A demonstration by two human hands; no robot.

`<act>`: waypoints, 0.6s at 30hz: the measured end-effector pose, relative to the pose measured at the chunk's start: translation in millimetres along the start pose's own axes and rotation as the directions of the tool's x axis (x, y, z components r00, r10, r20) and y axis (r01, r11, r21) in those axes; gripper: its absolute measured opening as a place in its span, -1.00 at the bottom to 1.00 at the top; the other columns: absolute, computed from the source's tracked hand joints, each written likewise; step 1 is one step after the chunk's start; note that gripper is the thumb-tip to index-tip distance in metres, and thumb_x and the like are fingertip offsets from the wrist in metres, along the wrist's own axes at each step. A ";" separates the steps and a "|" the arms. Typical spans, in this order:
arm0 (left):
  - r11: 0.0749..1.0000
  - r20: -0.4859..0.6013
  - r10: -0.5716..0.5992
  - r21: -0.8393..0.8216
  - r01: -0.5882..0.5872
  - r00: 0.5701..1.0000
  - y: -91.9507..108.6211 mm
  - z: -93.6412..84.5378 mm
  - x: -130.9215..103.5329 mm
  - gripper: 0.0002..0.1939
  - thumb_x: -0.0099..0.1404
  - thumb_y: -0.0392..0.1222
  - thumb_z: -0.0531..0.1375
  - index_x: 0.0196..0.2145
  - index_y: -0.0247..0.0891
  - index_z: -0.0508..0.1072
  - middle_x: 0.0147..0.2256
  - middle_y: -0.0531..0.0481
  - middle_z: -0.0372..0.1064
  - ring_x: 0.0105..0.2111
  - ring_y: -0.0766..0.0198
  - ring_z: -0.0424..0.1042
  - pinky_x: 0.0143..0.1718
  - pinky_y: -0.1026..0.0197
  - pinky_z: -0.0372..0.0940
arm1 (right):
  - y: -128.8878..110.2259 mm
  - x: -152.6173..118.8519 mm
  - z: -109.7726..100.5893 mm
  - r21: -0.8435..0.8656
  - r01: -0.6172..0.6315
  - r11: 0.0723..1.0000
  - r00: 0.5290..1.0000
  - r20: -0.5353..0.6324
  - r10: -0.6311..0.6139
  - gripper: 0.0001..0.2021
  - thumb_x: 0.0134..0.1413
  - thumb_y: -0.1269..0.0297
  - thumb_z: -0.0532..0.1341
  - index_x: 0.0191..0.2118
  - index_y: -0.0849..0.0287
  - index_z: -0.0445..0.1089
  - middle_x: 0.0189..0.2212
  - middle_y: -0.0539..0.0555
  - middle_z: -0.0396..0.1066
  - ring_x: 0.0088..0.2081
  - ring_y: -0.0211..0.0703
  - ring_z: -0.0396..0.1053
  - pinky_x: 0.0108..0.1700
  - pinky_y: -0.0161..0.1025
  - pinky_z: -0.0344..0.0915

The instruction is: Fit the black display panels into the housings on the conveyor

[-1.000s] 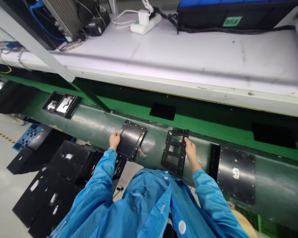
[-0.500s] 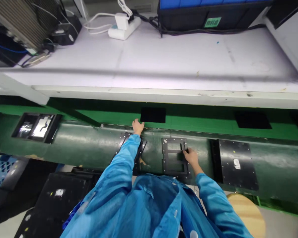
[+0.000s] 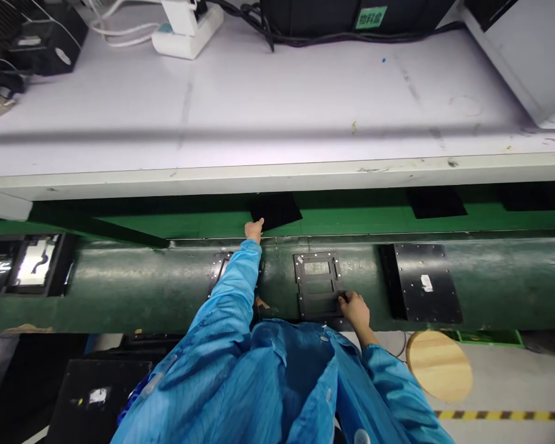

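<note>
One black sheet [image 3: 281, 211] is lying askew on the green ledge [image 3: 194, 224], its near-left corner pinched in your left hand [image 3: 254, 230], while two more sheets [image 3: 437, 202] are lying untouched farther right. The black windowed frame [image 3: 321, 298] is resting flat on the green bench [image 3: 120, 277], its openings uncovered. Your left arm [image 3: 226, 296] is stretching forward; your right arm [image 3: 391, 373] is bending closer in, the right hand [image 3: 355, 310] touching the frame's right edge; whether it is gripping, I cannot tell.
</note>
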State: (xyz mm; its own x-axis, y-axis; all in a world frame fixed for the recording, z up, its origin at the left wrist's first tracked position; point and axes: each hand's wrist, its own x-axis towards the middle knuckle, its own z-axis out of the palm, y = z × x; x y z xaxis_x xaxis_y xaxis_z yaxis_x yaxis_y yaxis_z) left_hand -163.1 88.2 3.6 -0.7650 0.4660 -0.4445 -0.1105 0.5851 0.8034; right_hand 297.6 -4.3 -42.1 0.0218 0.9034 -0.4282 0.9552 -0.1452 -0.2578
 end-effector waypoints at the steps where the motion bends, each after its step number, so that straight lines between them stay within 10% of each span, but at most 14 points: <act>1: 0.994 0.079 -0.001 -0.112 0.010 0.997 1.2 -2.5 -6.3 -0.61 0.26 -0.09 0.40 -0.07 -0.32 0.40 -0.05 -0.30 0.51 -0.06 0.04 0.56 0.01 -0.04 0.45 | -5.1 0.0 -4.3 0.037 0.003 0.999 1.000 -0.023 -0.002 -0.66 0.30 0.15 0.22 0.06 0.21 0.52 0.06 0.37 0.52 0.12 0.23 0.51 0.12 0.02 0.39; 4: 0.852 0.294 0.055 -0.511 0.108 0.954 1.3 -1.2 -44.6 -0.74 0.25 -0.24 0.36 -0.16 -0.27 0.38 -0.22 -0.11 0.56 -0.21 0.20 0.58 -0.01 -0.03 0.49 | -32.2 -4.9 -15.8 0.351 0.018 0.936 0.999 0.040 -0.034 -0.72 0.28 0.14 0.24 -0.04 0.17 0.57 -0.02 0.30 0.59 0.09 0.21 0.53 0.13 0.03 0.42; 8: 0.662 0.310 0.128 -0.734 0.151 0.942 -24.7 9.4 -133.8 -0.69 0.11 -0.29 0.41 -0.26 -0.25 0.37 -0.33 0.00 0.55 -0.26 0.22 0.58 -0.02 0.00 0.50 | -83.9 -18.4 -29.6 0.844 -0.173 0.508 0.874 0.369 -0.316 -0.65 0.34 0.00 0.25 -0.09 0.21 0.57 -0.05 0.29 0.62 -0.02 0.05 0.59 0.06 -0.07 0.51; 13: 0.601 0.347 0.129 -0.772 0.205 0.929 -95.6 12.5 -255.3 -0.67 -0.01 -0.23 0.49 -0.32 -0.28 0.48 -0.30 -0.01 0.59 -0.19 0.19 0.60 -0.02 0.08 0.46 | -118.7 -21.7 -41.5 0.912 -0.389 0.131 0.765 0.398 -0.506 -0.70 0.31 0.03 0.35 -0.14 0.21 0.54 -0.19 0.22 0.64 -0.18 -0.09 0.60 -0.08 -0.20 0.55; 18: 0.667 0.462 0.100 -0.688 0.285 0.881 -142.5 11.8 -334.4 -0.66 0.04 -0.15 0.51 -0.25 -0.29 0.58 -0.20 -0.10 0.64 -0.12 0.09 0.62 0.01 0.05 0.48 | -94.6 -16.4 -27.6 0.840 -0.539 0.053 0.791 0.527 -0.311 -0.91 0.18 0.42 0.39 -0.26 0.15 0.48 -0.45 -0.01 0.58 -0.46 -0.24 0.48 -0.39 -0.36 0.48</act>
State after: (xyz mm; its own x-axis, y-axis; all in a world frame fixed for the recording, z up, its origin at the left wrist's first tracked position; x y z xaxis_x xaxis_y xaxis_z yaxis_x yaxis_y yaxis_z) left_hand 115.9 -143.1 33.1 -0.3920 0.7758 -0.4944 -0.7284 0.0665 0.6819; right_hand 215.0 5.8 13.2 -0.4353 0.5468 -0.7152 -0.2089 -0.8341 -0.5105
